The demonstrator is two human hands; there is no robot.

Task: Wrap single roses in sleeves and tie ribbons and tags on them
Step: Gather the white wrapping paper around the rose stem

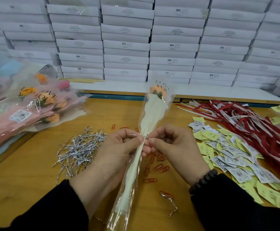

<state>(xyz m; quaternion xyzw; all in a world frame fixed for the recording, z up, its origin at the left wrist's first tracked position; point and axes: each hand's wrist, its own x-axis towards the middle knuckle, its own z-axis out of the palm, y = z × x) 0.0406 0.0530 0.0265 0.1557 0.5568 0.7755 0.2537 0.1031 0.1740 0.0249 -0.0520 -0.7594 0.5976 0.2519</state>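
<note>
Left hand (119, 147) grips the gathered neck of the sleeved rose (152, 112), fingers curled round the clear sleeve. Right hand (172, 144) pinches the silver twist tie (146, 138) at that neck between thumb and fingertips. The rose is held up over the wooden table (27, 177), orange bloom pointing away, stem end towards the person.

Risks, as a judgement: the film looks slick, so the neck may slide in the grip and the tie end up loose or too low. Over-twisting could snap the thin wire or tear the film. The wire ends could poke through the cellophane. The cream inner paper might bunch unevenly.

Materials: sleeve is glossy, crinkly, transparent with "LOVE YOU" print. Inner wrap is matte, soft, wavy-edged. Spare twist ties (81, 147) lie in a tangled, metallic, thin pile at left. Orange paper clips (161, 167) are scattered under the hands. Red ribbons (246, 124), flat and shiny, and yellow and white paper tags (227, 152) are heaped at right. Finished wrapped roses (30, 107) are stacked at left. Matte white boxes (126, 45) are stacked behind.
</note>
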